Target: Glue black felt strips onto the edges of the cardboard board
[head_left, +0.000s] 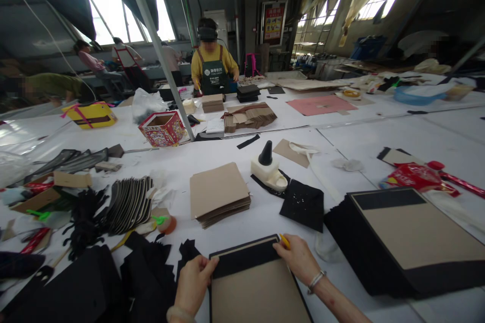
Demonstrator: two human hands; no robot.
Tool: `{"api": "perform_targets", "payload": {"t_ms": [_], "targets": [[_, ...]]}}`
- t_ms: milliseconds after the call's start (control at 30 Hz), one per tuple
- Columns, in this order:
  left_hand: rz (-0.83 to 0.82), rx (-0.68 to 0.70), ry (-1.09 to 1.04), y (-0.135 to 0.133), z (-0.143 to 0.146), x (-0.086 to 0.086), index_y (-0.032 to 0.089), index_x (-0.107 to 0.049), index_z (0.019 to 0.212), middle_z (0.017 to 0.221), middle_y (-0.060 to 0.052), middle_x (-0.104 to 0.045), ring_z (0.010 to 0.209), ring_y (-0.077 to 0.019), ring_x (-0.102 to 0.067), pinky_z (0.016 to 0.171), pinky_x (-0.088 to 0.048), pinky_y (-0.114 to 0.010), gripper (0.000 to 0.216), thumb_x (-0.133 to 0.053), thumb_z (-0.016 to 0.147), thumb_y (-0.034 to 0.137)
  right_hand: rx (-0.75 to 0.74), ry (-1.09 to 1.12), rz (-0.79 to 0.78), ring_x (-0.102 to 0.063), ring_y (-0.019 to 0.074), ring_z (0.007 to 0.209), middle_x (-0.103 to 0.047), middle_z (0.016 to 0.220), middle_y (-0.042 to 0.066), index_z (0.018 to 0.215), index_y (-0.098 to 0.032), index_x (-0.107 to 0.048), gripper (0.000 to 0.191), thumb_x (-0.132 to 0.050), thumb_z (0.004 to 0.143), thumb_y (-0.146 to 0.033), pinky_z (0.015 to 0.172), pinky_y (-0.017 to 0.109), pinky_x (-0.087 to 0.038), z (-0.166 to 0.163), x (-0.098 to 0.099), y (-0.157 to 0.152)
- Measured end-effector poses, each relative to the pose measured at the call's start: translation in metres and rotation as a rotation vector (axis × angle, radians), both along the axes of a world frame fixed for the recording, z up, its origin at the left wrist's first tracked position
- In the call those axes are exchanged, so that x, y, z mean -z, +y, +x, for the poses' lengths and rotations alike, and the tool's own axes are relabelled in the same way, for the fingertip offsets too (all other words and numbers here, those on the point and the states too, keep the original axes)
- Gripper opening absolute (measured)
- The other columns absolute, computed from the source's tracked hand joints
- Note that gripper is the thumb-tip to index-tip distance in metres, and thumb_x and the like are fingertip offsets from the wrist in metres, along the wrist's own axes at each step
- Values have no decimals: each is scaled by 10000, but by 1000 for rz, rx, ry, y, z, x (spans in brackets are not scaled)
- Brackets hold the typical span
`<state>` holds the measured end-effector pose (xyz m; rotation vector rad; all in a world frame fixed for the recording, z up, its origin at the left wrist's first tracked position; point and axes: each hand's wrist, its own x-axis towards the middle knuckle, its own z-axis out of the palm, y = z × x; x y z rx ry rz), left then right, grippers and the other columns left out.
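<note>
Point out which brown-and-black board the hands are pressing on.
The board at the near table edge, between the left hand and right hand; the larger stack lies untouched at right.

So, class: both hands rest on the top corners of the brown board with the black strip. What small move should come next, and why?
Probably press and smooth the black strip from the middle outward. The left hand pins its left end, the right hand its right end with a small yellow tool in its fingers, and the strip already lies across the top of the board.
</note>
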<state>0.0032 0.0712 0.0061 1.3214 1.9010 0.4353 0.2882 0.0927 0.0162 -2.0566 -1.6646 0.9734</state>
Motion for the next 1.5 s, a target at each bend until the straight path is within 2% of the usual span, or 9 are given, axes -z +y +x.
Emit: {"api": "perform_targets", "payload": {"t_ms": [300, 600, 900, 1233, 1300, 1367, 1400, 1500], "targets": [[6, -1, 10, -1, 3, -7, 228, -460, 527, 454, 23, -506, 503, -157, -470, 550, -319, -290, 473, -432, 716, 660, 4, -29, 13, -482, 143, 532, -543, 548, -10, 544, -215, -421, 285, -511, 808, -272, 528, 264, -282, -3, 0, -2], [23, 39, 30, -3, 1, -1, 224, -478, 542, 474, 27, -491, 528, -162, -473, 573, -329, -288, 523, -382, 724, 705, 17, -79, 37, -505, 142, 563, -586, 583, 6, 554, -209, -440, 282, -523, 812, -284, 536, 261, -259, -3, 4, -3], [17, 63, 59, -4, 2, -1, 230, -448, 548, 492, 34, -478, 543, -162, -466, 583, -324, -286, 519, -339, 749, 696, -10, -141, 61, -566, 171, 636, -628, 650, 30, 657, -212, -471, 229, -471, 876, -280, 543, 261, -254, -6, 4, -10], [63, 67, 151, -5, 2, 1, 236, -450, 622, 511, 43, -505, 542, -157, -510, 581, -360, -278, 406, -390, 807, 593, -40, -228, 57, -596, 177, 610, -633, 630, 20, 658, -219, -470, 214, -504, 864, -266, 514, 253, -265, -6, 7, -7], [151, 79, 223, -8, 5, -2, 238, -469, 700, 552, 42, -524, 543, -153, -526, 564, -382, -271, 314, -420, 832, 519, -53, -250, 67, -611, 196, 634, -633, 642, 21, 732, -220, -491, 142, -509, 866, -262, 514, 254, -275, -7, 3, -8], [340, 168, 289, -10, 10, -6, 238, -517, 800, 725, 0, -605, 663, -157, -585, 617, -435, -266, 183, -414, 869, 372, -102, -287, 111, -627, 211, 684, -647, 729, 27, 838, -221, -510, 44, -492, 876, -235, 528, 256, -302, -8, -2, -10], [448, 242, 323, -12, 14, -7, 241, -545, 846, 845, -23, -630, 754, -162, -603, 678, -460, -272, 157, -396, 876, 279, -159, -324, 149, -632, 210, 691, -650, 788, 28, 884, -226, -518, 55, -469, 881, -199, 531, 257, -320, -8, -4, -11], [671, 490, 432, -18, 23, -6, 264, -589, 993, 1061, -28, -636, 950, -188, -592, 828, -481, -316, 340, -372, 821, 66, -431, -480, 322, -643, 188, 657, -645, 953, 31, 943, -244, -564, 301, -378, 835, -33, 513, 264, -392, -7, -1, -18]]}}
